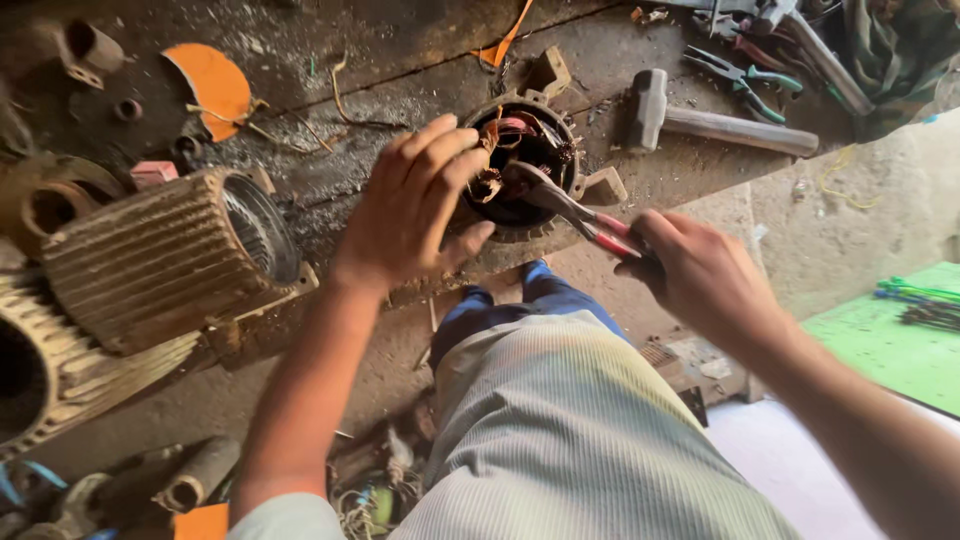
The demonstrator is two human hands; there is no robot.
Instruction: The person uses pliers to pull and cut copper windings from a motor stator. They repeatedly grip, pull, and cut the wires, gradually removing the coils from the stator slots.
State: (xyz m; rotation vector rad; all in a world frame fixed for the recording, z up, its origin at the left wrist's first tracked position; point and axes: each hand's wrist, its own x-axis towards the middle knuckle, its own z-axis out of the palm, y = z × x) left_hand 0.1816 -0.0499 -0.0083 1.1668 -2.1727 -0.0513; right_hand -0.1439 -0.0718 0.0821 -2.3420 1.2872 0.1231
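Grimy, perhaps concrete floor [420, 80], daylit.

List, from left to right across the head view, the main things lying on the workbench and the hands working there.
Ribbed motor housing → orange disc → left hand → round motor stator → pliers → right hand → hammer → green board.
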